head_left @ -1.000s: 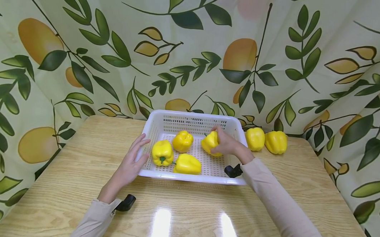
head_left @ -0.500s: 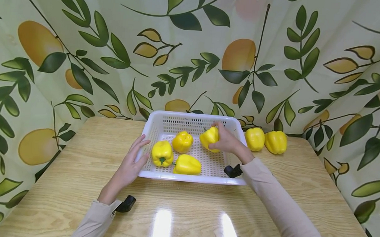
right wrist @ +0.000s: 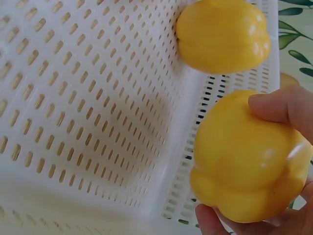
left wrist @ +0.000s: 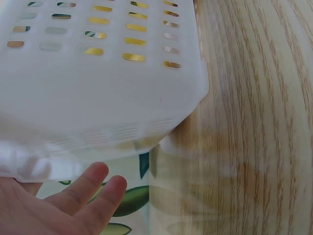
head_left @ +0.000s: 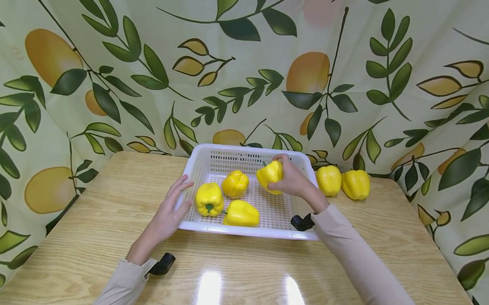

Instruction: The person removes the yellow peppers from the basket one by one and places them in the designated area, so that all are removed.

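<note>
My right hand (head_left: 296,179) grips a yellow bell pepper (head_left: 269,176) over the right part of a white slotted plastic basket (head_left: 248,232). In the right wrist view the thumb lies on top of this pepper (right wrist: 244,156) and the other fingers curl beneath it. Three more yellow peppers lie inside: one at the back middle (head_left: 235,183), one at the left (head_left: 209,199), one on its side at the front (head_left: 241,213). My left hand (head_left: 166,215) is at the basket's left side, its fingers extended along the rim.
Two yellow bell peppers (head_left: 328,180) (head_left: 356,184) stand on the wooden table (head_left: 113,196) just right of the basket. A leaf-patterned curtain (head_left: 250,47) hangs behind the table. Each wrist carries a small black camera (head_left: 162,264).
My right hand has raised the gripped pepper slightly and shifted it a little left, toward the back of the basket. The left hand has stayed at the basket's left side.
</note>
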Demonstrator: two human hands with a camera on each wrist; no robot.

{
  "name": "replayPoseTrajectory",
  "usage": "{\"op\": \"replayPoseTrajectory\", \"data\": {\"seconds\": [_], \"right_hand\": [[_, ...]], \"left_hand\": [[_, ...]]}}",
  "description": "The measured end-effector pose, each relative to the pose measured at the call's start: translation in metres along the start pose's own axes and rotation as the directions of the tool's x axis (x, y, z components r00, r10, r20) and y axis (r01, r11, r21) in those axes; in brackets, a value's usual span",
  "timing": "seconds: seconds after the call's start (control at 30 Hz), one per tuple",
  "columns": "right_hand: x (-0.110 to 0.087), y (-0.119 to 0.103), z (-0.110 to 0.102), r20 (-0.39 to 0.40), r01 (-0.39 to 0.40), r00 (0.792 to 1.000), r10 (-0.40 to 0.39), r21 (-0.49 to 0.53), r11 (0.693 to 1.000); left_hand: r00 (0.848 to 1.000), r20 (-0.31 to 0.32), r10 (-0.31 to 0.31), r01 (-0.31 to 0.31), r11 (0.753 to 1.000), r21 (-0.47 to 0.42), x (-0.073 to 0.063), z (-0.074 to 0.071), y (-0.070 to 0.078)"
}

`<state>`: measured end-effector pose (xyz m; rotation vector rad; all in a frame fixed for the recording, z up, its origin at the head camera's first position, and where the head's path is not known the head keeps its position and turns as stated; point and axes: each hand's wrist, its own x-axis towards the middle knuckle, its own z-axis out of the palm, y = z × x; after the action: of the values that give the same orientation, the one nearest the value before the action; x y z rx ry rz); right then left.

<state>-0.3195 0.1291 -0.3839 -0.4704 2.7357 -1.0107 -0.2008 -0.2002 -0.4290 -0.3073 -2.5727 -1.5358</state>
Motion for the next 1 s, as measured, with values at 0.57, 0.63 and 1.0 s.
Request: {"op": "replayPoseTrajectory", "data": {"seconds": [0.57, 0.63, 1.0], "right_hand": [[-0.013, 0.001, -0.023, -0.086, 0.034, 0.996, -0.032, 0.017, 0.999], [-0.015, 0.001, -0.026, -0.091, 0.035, 0.995, -0.033, 0.02, 0.999], [-0.026, -0.002, -0.04, -0.113, 0.066, 0.991, -0.067, -0.008, 0.998]], "left_hand": [[1.0, -0.004, 0.01, -0.01, 1.0, 0.005, 0.0, 0.0, 0.001], [1.0, -0.003, 0.01, -0.01, 1.0, 0.004, 0.0, 0.0, 0.001], [1.0, -0.003, 0.018, -0.018, 1.0, -0.009, 0.0, 0.0, 0.0]]}}
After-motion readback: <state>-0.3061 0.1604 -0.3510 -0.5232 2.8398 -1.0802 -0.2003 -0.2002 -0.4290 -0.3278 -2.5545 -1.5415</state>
